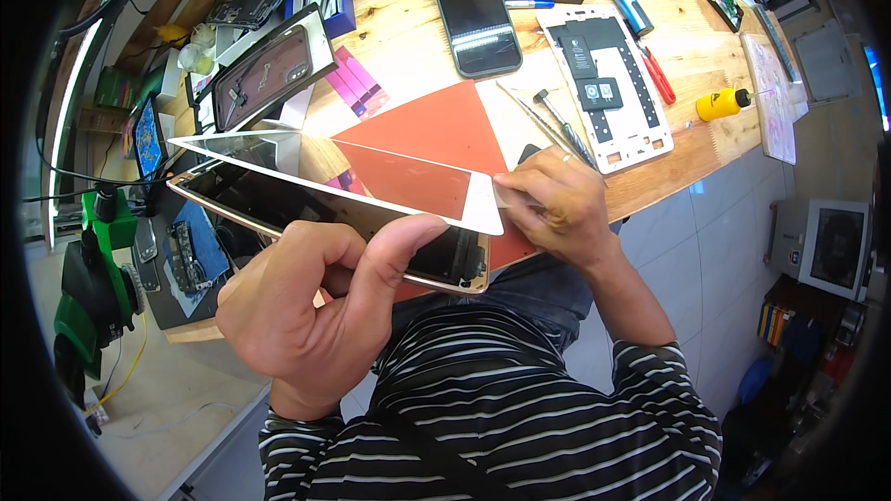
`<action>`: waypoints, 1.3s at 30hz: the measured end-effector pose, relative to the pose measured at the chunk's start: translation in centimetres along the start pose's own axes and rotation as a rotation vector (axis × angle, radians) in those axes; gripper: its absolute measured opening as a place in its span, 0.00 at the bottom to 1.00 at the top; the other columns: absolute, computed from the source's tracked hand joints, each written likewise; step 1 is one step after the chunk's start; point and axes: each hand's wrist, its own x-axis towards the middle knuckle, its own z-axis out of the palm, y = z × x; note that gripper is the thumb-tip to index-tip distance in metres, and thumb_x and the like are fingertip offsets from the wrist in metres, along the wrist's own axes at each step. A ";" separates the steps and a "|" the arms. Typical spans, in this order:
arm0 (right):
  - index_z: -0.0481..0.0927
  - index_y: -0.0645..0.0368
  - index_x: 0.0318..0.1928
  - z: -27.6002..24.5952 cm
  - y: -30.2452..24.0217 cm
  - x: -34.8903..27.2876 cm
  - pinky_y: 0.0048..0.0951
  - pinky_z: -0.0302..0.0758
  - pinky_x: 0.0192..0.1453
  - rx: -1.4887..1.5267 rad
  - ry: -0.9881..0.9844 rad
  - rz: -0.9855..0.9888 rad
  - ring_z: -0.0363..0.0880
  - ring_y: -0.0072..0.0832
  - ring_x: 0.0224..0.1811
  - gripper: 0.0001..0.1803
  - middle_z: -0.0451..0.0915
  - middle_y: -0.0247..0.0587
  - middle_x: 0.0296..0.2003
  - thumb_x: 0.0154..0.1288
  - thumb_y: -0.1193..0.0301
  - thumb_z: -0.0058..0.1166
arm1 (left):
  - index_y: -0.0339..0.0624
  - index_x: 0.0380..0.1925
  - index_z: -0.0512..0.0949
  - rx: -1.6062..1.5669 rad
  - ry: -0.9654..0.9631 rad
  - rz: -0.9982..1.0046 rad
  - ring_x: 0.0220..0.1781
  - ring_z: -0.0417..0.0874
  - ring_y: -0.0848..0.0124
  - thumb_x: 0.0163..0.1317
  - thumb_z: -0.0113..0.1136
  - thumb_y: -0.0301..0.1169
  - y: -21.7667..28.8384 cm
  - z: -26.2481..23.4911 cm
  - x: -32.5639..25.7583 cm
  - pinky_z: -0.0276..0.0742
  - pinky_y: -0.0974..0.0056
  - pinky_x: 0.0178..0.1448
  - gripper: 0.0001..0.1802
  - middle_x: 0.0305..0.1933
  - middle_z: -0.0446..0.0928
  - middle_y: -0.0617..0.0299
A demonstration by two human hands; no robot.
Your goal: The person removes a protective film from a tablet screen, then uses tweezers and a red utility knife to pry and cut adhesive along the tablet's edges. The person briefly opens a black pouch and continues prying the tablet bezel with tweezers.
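Note:
A white-framed clear glass panel tilts up over a gold-edged tablet with a dark screen side, the two lying apart along much of their length. My left hand is closed round the tablet's near edge, thumb against the panel's white border. At the panel's right end, the fingers of my right hand are pinched together on its white edge; the fingertips partly hide what they grip. Beneath the panel and tablet lies an orange mat, seen through the glass.
Beyond the mat are a black phone, purple strips and a white tablet housing with batteries on it. A screwdriver, red pliers and a yellow bottle lie to the right. A microscope stands left.

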 end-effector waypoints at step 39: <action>0.89 0.57 0.36 0.0 -0.1 -0.2 0.34 0.76 0.36 -0.070 -0.005 -0.015 0.80 0.34 0.32 0.09 0.83 0.37 0.30 0.52 0.77 0.72 | 0.39 0.15 0.74 -0.128 0.025 -0.110 0.15 0.62 0.85 0.56 0.83 0.30 0.4 0.3 0.0 0.53 0.72 0.20 0.23 0.11 0.67 0.70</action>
